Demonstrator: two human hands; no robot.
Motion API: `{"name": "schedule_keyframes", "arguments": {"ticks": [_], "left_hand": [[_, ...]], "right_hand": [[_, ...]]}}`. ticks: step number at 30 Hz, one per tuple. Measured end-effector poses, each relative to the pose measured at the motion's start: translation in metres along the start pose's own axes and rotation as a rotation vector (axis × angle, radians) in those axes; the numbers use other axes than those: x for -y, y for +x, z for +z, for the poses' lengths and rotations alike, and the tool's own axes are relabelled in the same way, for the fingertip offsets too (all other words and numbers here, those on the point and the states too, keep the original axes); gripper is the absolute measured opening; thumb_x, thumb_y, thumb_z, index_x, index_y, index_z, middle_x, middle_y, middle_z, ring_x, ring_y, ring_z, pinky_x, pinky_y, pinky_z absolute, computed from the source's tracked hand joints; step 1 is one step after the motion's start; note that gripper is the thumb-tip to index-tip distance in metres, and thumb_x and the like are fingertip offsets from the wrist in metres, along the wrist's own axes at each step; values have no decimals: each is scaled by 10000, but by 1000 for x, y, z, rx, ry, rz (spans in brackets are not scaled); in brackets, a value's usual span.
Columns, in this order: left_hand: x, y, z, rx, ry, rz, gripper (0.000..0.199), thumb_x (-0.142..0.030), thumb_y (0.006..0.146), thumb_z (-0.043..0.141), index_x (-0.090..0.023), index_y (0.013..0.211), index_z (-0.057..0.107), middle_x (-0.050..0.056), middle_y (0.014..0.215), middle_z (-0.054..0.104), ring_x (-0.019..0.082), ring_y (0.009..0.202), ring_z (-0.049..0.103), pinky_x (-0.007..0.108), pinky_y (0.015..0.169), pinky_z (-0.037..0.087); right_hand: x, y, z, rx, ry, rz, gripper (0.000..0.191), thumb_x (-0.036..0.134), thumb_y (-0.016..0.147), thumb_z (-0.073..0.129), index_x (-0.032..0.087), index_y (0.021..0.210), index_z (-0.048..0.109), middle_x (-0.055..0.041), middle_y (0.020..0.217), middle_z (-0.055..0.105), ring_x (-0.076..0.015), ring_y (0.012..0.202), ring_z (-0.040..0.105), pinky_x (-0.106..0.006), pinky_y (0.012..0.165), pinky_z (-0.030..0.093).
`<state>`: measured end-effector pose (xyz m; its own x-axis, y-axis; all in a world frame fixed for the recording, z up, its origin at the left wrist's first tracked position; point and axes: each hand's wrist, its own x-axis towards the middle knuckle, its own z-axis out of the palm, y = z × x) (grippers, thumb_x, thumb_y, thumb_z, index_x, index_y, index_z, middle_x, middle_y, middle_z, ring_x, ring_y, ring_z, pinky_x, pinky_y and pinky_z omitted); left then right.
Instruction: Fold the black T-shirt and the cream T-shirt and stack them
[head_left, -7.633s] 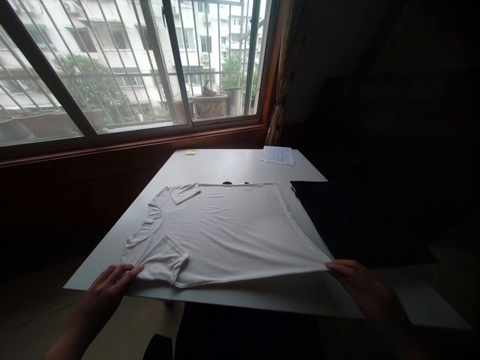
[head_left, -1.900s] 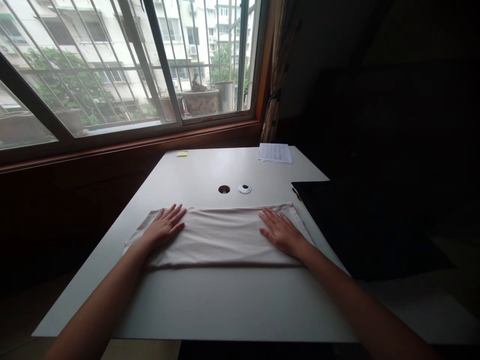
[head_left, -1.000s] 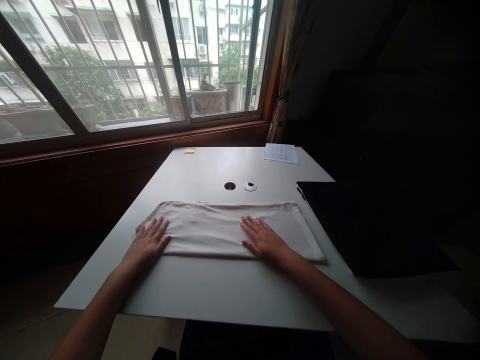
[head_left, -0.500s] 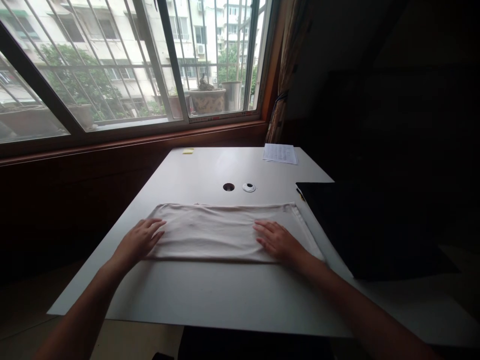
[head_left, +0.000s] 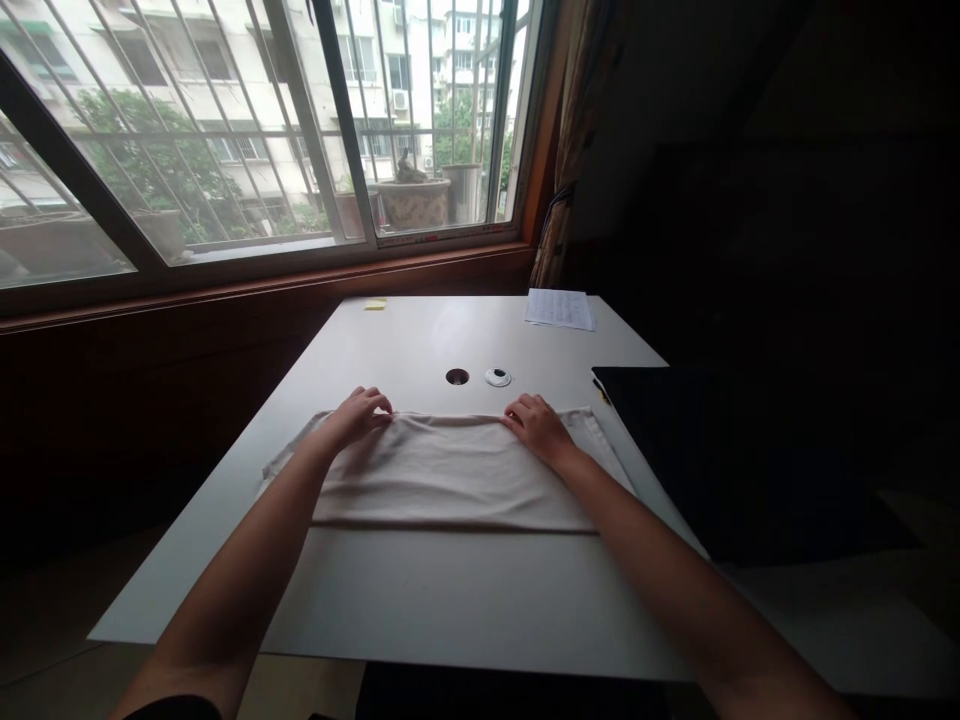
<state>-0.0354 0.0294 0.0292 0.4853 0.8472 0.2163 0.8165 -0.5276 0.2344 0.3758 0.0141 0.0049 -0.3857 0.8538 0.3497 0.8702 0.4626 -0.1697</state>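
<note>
A folded piece of light-coloured cloth point(head_left: 457, 475) lies flat across the white table, with soft creases and a hemmed edge at its right end. It may be a garment, but its kind does not show. My left hand point(head_left: 364, 412) pinches the cloth's far edge, left of the middle. Right of the middle, my right hand point(head_left: 534, 425) pinches the same far edge between thumb and fingers. Between the two hands the edge is pulled slightly taut. My forearms cover parts of the left and right ends.
The white table point(head_left: 450, 590) has two round cable holes point(head_left: 457, 377) beyond the cloth. Papers point(head_left: 561, 309) and a yellow note point(head_left: 376, 304) lie at the far edge. A dark flat sheet point(head_left: 735, 460) covers the right side. Behind stands a barred window point(head_left: 262, 130).
Both hands have moved away from me, from lying on top of the cloth to its far edge. Their fingers have closed on that edge, and the left hand has also shifted right.
</note>
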Motion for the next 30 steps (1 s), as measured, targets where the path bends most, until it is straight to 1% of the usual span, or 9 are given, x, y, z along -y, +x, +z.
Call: {"name": "schedule_keyframes", "arguments": {"ticks": [4, 10, 13, 16, 20, 24, 27, 30], "left_hand": [[-5, 2, 2, -18, -61, 54, 113, -325, 938, 674, -224, 954, 723, 77, 1058, 650, 245, 976, 542, 360, 874, 478], [-8, 3, 4, -25, -88, 77, 116, -289, 963, 614, -220, 921, 698, 68, 952, 653, 246, 929, 534, 361, 828, 482], [-5, 3, 11, -47, -80, 72, 130, -292, 969, 588, -215, 893, 660, 73, 929, 631, 253, 911, 525, 373, 817, 487], [-2, 2, 21, -96, -65, 60, 144, -293, 998, 522, -206, 922, 609, 84, 963, 597, 255, 919, 526, 397, 843, 487], [4, 1, 36, -159, -32, 13, 164, -263, 1027, 421, -197, 978, 562, 92, 955, 567, 264, 920, 521, 428, 870, 482], [13, 5, 46, -179, 16, -55, 151, -281, 1017, 445, -201, 974, 566, 94, 962, 566, 276, 937, 514, 454, 909, 470], [22, 7, 48, -175, 53, -117, 177, -343, 1005, 491, -202, 985, 595, 94, 999, 570, 278, 975, 516, 467, 955, 451], [30, 2, 44, -169, 87, -182, 262, -434, 1002, 491, -214, 1044, 628, 104, 1091, 576, 293, 1051, 508, 483, 988, 435]], "right_hand": [[-2, -5, 4, -52, 3, -35, 163, 344, 1003, 577, 220, 1000, 682, -95, 1039, 652, -270, 1015, 567, -372, 907, 453], [-3, -4, 7, -79, 1, -29, 105, 311, 972, 640, 217, 952, 682, -78, 990, 642, -263, 987, 563, -359, 883, 440], [-4, -5, 7, -95, 3, -27, 93, 301, 973, 638, 218, 935, 659, -72, 991, 640, -258, 977, 564, -354, 873, 434], [-4, -7, 7, -108, 3, -20, 89, 268, 994, 593, 214, 932, 628, -73, 1000, 645, -248, 958, 568, -349, 863, 426], [-4, -9, 8, -113, -14, 11, 90, 243, 1015, 533, 210, 965, 600, -71, 986, 655, -239, 932, 570, -348, 857, 411], [-5, -9, 9, -115, -37, 64, 79, 222, 1005, 531, 215, 959, 596, -70, 981, 658, -245, 935, 558, -352, 848, 401], [-8, -8, 11, -113, -51, 99, 84, 230, 998, 541, 222, 963, 617, -76, 1005, 658, -256, 966, 545, -354, 852, 401], [-17, -9, 14, -105, -59, 116, 129, 267, 1005, 530, 232, 1018, 654, -84, 1053, 654, -268, 1007, 532, -359, 866, 406]]}}
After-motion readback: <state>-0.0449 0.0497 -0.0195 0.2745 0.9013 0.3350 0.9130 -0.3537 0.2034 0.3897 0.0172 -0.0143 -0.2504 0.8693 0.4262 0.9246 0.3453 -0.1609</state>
